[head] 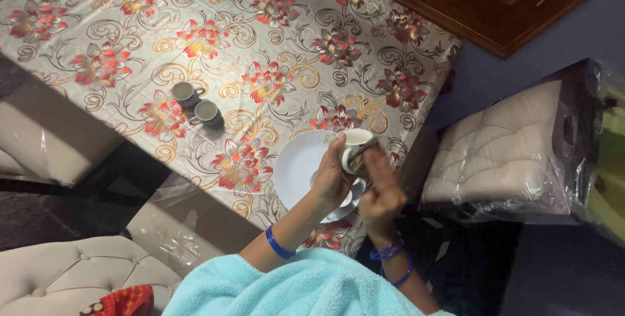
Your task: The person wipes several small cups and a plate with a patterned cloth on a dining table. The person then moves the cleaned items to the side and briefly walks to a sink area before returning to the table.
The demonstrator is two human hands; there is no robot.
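White patterned ceramic cup [356, 147]: tilted, mouth up-left, above round white plate [299, 163]; left hand [332, 176] clamped on its near side; right hand [381, 189] closed against its base.

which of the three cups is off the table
The white patterned cup, held in both hands over the white plate; the two grey cups stand on the tablecloth.
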